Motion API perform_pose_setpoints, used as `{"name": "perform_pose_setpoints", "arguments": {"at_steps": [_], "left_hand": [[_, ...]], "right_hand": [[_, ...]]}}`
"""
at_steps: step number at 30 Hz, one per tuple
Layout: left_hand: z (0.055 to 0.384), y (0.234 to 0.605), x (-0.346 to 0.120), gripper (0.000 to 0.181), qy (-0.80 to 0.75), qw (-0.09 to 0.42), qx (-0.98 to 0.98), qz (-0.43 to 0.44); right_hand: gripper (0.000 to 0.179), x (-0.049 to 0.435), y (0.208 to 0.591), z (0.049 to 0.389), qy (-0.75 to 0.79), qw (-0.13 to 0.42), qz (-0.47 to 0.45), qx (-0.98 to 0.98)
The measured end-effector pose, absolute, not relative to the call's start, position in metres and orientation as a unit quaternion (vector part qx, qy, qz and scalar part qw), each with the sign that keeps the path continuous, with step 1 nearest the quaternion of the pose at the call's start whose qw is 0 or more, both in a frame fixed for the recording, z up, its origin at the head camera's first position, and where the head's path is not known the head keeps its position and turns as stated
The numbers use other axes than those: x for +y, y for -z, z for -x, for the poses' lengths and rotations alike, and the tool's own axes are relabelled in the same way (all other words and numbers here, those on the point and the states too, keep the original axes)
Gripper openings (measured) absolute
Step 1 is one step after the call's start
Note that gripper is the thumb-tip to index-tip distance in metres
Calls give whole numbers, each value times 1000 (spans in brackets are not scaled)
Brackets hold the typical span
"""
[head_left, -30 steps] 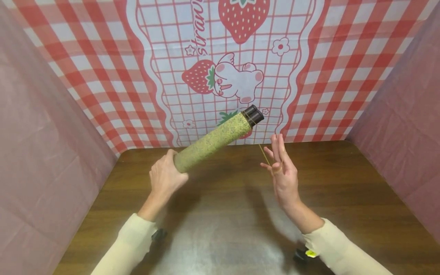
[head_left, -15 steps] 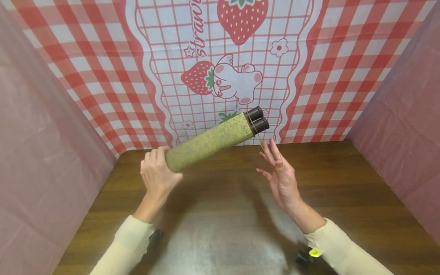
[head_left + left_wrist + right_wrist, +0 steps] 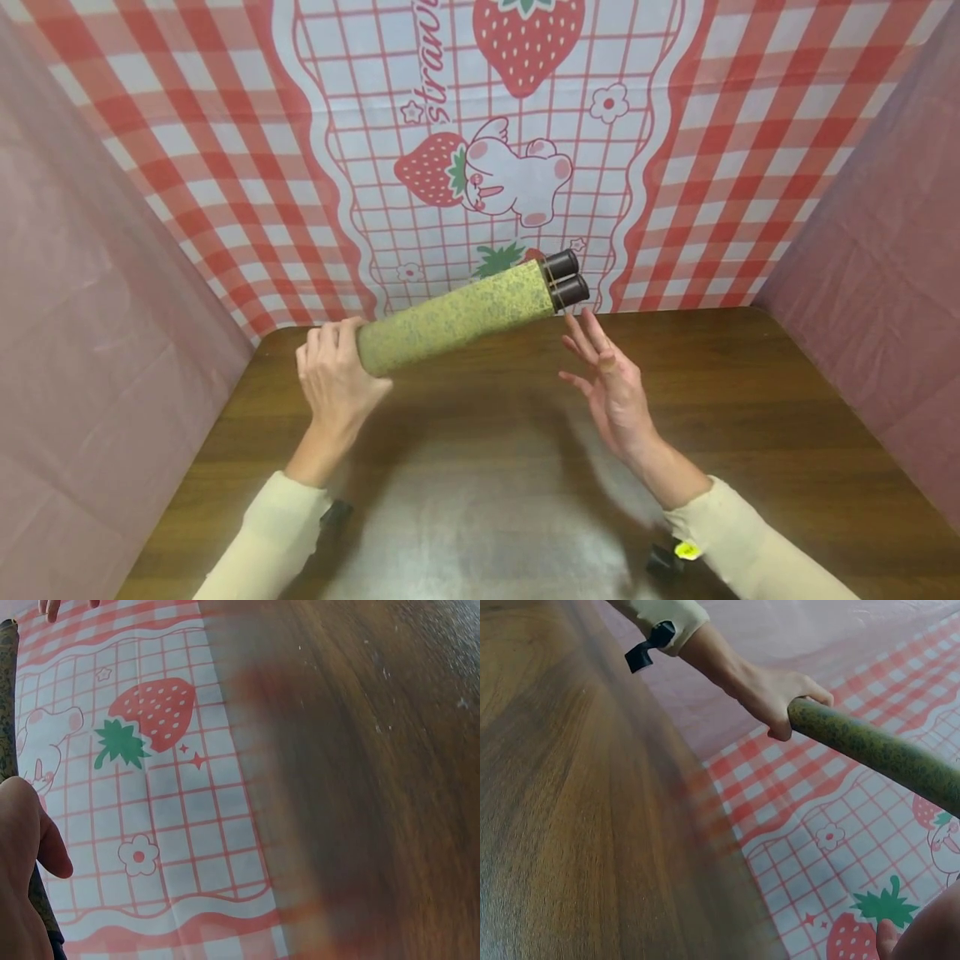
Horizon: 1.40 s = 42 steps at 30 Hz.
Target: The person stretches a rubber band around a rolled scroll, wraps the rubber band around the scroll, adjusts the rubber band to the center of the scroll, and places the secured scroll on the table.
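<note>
A rolled scroll (image 3: 457, 321) in yellow-green patterned cloth slants up to the right above the table, two dark roller ends (image 3: 567, 277) sticking out of its right end. My left hand (image 3: 333, 371) grips its lower left end, fingers wrapped over the top and thumb below; the right wrist view also shows this left hand (image 3: 780, 697) round the scroll (image 3: 877, 750). A thin cord (image 3: 553, 287) crosses the scroll beside the roller ends. Just below them my right hand (image 3: 615, 387) is raised with fingers extended and spread, its fingertips close to the cord.
A brown wooden table (image 3: 480, 500) lies beneath both hands. Behind it hangs a red-and-white checked cloth (image 3: 247, 167) with strawberry prints, and pink cloth walls (image 3: 90, 333) stand on both sides. Dark straps (image 3: 663, 560) hang at the sleeves.
The cord was stretched between the scroll's end and my right fingers; now it lies against the end. My left hand has shifted left, and the scroll has turned flatter, showing both roller ends.
</note>
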<state>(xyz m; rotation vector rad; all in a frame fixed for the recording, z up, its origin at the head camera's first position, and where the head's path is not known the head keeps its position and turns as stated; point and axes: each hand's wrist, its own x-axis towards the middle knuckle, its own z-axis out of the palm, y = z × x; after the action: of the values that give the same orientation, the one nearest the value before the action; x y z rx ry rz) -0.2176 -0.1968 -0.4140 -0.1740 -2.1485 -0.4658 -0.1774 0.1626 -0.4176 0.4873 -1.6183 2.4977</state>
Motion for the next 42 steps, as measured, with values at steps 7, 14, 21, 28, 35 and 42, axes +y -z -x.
{"name": "perform_pose_setpoints", "arguments": {"at_steps": [7, 14, 21, 28, 35, 42], "left_hand": [[215, 412, -201, 72, 176, 451, -870, 93], [217, 414, -208, 72, 161, 476, -857, 114], [214, 413, -214, 71, 129, 492, -851, 134], [213, 412, -217, 68, 109, 515, -835, 160], [217, 411, -226, 51, 96, 540, -810, 209], [222, 412, -230, 34, 72, 579, -768, 264]], "right_hand": [[57, 166, 418, 179, -822, 93, -167, -537], [35, 170, 420, 183, -828, 101, -179, -521], [27, 172, 419, 184, -832, 119, -135, -525], [37, 173, 419, 183, -822, 123, -142, -539], [54, 178, 426, 188, -776, 111, -236, -574], [62, 188, 434, 191, -712, 117, -308, -621]]}}
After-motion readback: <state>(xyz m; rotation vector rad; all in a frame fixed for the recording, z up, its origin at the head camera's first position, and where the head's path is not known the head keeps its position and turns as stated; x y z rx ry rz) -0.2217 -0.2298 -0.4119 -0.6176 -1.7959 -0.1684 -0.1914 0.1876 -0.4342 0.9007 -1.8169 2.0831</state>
